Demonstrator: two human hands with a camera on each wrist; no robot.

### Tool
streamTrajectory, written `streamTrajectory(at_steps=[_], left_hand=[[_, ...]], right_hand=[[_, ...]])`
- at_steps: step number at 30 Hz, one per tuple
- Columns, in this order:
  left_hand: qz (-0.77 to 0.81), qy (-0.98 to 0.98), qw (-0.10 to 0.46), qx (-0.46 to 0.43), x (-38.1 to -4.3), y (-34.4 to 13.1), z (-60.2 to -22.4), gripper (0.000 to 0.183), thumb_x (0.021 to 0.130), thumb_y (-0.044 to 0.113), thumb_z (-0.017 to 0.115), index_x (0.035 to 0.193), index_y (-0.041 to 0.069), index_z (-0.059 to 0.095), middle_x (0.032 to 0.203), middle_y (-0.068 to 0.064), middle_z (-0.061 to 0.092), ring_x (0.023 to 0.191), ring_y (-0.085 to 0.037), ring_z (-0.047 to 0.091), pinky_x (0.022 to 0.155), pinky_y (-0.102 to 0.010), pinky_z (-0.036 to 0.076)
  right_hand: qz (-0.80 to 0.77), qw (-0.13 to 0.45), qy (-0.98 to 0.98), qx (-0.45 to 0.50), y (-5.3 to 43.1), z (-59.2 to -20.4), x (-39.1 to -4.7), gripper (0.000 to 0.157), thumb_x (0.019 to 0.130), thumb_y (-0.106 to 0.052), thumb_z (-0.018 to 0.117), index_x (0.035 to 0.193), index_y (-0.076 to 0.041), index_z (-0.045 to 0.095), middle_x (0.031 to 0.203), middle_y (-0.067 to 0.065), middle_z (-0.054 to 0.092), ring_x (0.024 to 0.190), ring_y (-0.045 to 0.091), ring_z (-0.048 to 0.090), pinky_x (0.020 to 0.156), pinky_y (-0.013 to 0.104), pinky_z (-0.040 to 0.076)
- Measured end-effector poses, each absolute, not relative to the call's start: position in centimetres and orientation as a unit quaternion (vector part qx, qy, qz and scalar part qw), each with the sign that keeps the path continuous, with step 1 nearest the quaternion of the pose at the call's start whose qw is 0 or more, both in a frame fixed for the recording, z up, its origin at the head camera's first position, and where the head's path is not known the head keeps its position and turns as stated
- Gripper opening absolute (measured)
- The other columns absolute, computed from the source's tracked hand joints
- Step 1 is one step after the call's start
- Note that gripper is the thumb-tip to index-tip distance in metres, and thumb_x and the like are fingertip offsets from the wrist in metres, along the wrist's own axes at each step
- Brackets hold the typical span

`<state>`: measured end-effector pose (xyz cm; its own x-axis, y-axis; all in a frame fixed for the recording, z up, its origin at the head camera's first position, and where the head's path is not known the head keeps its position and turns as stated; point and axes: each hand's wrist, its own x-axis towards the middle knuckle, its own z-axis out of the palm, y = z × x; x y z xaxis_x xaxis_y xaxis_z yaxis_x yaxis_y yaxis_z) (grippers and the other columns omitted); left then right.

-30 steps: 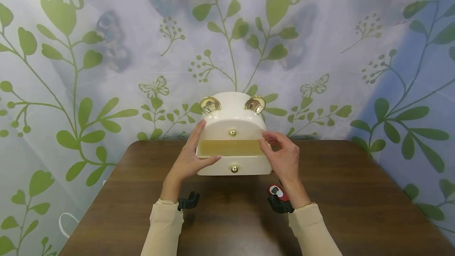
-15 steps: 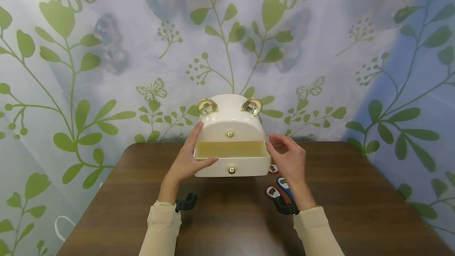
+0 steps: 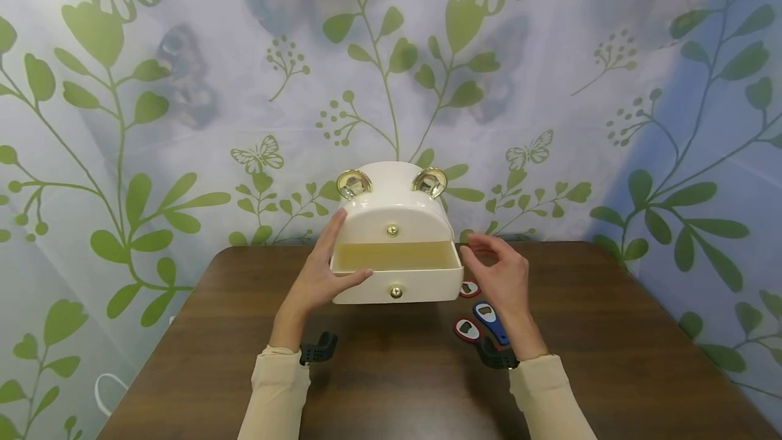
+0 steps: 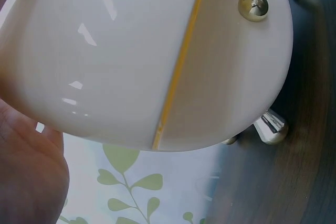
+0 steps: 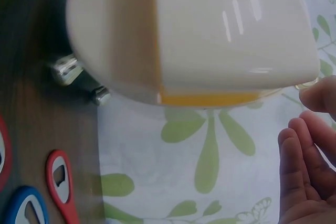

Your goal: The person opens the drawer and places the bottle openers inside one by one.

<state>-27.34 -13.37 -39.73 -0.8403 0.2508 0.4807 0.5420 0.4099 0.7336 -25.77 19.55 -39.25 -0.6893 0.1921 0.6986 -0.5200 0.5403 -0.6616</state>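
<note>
A cream drawer box (image 3: 397, 212) with two gold ear-shaped ornaments and round gold knobs stands on the table, its yellowish-lined drawer (image 3: 397, 288) pulled out. My left hand (image 3: 315, 282) rests against the box's left side, thumb along the drawer front and index finger straight; its other fingers are largely hidden. Just off the box's right side is my right hand (image 3: 502, 273), fingers loosely bent and nothing between them. Beneath that hand lie bottle openers: a blue one (image 3: 489, 318), a red-rimmed one (image 3: 467, 329) and another red one (image 5: 62, 182).
The brown wooden table (image 3: 379, 392) has its back edge close behind the box. A leaf-patterned cloth backdrop (image 3: 244, 73) hangs behind it. Silver feet (image 5: 67, 69) show under the box in the right wrist view. A white loop (image 3: 106, 389) lies beyond the table's left edge.
My right hand has moved off the drawer's right edge, slightly to the right. More of the bottle openers beneath it now shows. The left hand has stayed at the box; the drawer remains pulled out.
</note>
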Motion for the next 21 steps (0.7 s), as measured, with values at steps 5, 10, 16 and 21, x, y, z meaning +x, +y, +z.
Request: streamTrajectory(at_steps=[5, 10, 16, 21], left_hand=[[-0.487, -0.826, 0.147, -0.241, -27.2, -13.4, -39.6, 0.113, 0.083, 0.029, 0.088, 0.166, 0.036, 0.014, 0.173, 0.008, 0.011, 0.159, -0.023, 0.014, 0.123, -0.059, 0.023], [-0.487, -0.826, 0.147, -0.244, -27.2, -13.3, -39.6, 0.112, 0.083, 0.029, 0.088, 0.166, 0.036, 0.014, 0.173, 0.008, 0.011, 0.159, -0.023, 0.015, 0.123, -0.06, 0.024], [-0.487, -0.826, 0.145, -0.244, -27.3, -13.3, -39.6, 0.112, 0.083, 0.031, 0.088, 0.166, 0.037, 0.013, 0.172, 0.01, 0.011, 0.159, -0.022, 0.014, 0.123, -0.059, 0.023], [-0.487, -0.826, 0.146, -0.242, -27.2, -13.3, -39.6, 0.112, 0.083, 0.03, 0.088, 0.167, 0.034, 0.014, 0.173, 0.009, 0.011, 0.159, -0.022, 0.013, 0.124, -0.059, 0.022]], right_hand=[[0.463, 0.361, -0.805, 0.082, 20.1, -39.9, -25.8, 0.022, 0.085, -0.012, 0.085, 0.106, -0.006, 0.079, 0.102, 0.008, 0.079, 0.09, 0.025, 0.075, 0.081, 0.008, 0.047], [0.455, 0.336, -0.822, 0.056, 20.8, -40.5, -25.8, 0.023, 0.087, -0.015, 0.083, 0.109, -0.008, 0.079, 0.103, 0.007, 0.079, 0.094, 0.025, 0.075, 0.082, 0.013, 0.05], [0.441, 0.315, -0.839, 0.043, 21.3, -41.2, -25.8, 0.022, 0.09, -0.016, 0.081, 0.11, -0.007, 0.078, 0.107, 0.009, 0.078, 0.096, 0.028, 0.075, 0.086, 0.031, 0.057], [0.443, 0.289, -0.847, 0.047, 21.5, -41.8, -26.3, 0.024, 0.09, -0.013, 0.08, 0.113, -0.005, 0.076, 0.109, 0.011, 0.078, 0.099, 0.029, 0.074, 0.088, 0.051, 0.058]])
